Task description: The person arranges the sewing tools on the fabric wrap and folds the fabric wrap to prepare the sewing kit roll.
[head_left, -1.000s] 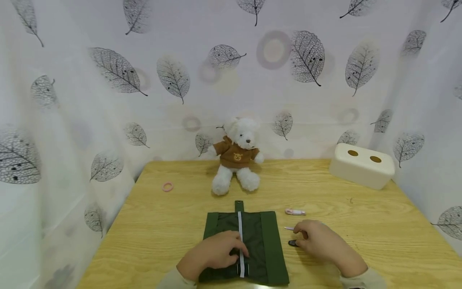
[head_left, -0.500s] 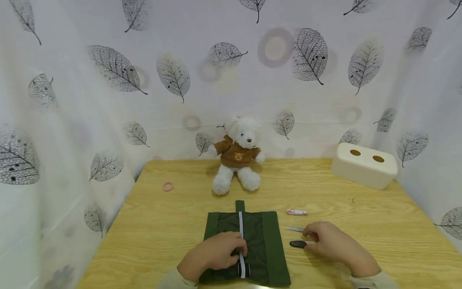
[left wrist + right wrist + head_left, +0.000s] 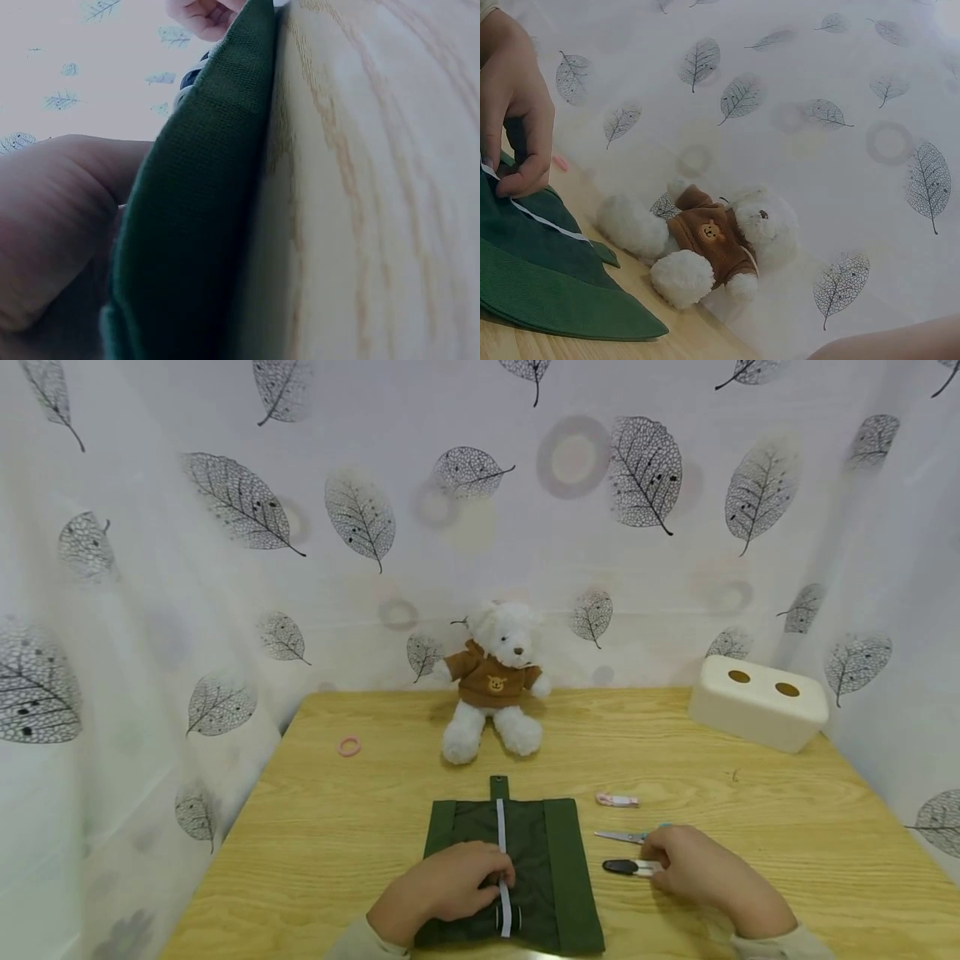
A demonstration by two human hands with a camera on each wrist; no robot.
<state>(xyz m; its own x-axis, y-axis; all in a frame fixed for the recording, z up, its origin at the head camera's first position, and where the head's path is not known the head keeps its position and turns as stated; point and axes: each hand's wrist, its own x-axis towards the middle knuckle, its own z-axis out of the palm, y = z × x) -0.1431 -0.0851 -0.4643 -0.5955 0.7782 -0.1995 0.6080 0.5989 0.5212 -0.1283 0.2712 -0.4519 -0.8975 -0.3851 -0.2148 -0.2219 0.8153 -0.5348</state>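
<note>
An opened dark green cloth pouch [image 3: 567, 868] lies flat, a white elastic band [image 3: 501, 824] running down its middle. My left hand [image 3: 461, 878] pinches this band between thumb and fingers, as the right wrist view also shows. Under the band's near end sits a dark spool [image 3: 513, 917]. Right of the pouch, my right hand [image 3: 693, 868] has bent fingers beside the handle end of small scissors [image 3: 618, 837] and the far end of a small black-handled tool [image 3: 621, 867]. Its fingertips are hidden, so whether they hold anything is unclear.
A pink and white clip-like item [image 3: 617, 800] lies beyond the scissors. Behind the pouch sits a white teddy bear [image 3: 491, 685] in a brown top. A cream box [image 3: 757, 714] with two holes stands back right, a pink ring [image 3: 348, 747] back left. A leaf-print curtain [image 3: 360, 518] hangs behind.
My right hand has slid a little to the right, uncovering more of the scissors and the black-handled tool, which stay put. The left hand's fingers have closed on the elastic band, which now bends slightly.
</note>
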